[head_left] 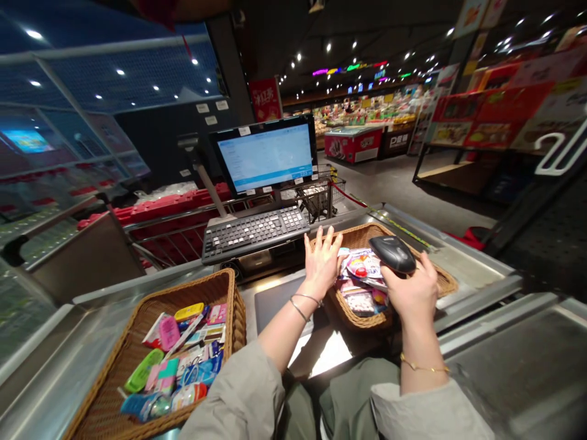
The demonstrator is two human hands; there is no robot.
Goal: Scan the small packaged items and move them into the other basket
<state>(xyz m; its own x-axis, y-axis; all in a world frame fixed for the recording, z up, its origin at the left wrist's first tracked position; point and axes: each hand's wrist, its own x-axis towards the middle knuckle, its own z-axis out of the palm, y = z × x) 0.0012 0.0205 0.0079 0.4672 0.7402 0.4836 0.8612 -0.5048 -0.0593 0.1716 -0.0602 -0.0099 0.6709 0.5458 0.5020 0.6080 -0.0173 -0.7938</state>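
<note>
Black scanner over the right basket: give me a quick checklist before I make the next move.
1. Scanner held: ok, in the right hand, above the right basket.
2. Scanner window facing a barcode: cannot tell, its underside is hidden.
3. Left hand gripping a packet: cannot tell; fingers spread, thumb side at the packets.
4. Packets lying singly: not ok, they overlap in a heap.
5. Monitor on: ok, lit, though its text is too small to read.
6. Left basket upright: ok, with mixed goods inside.
</note>
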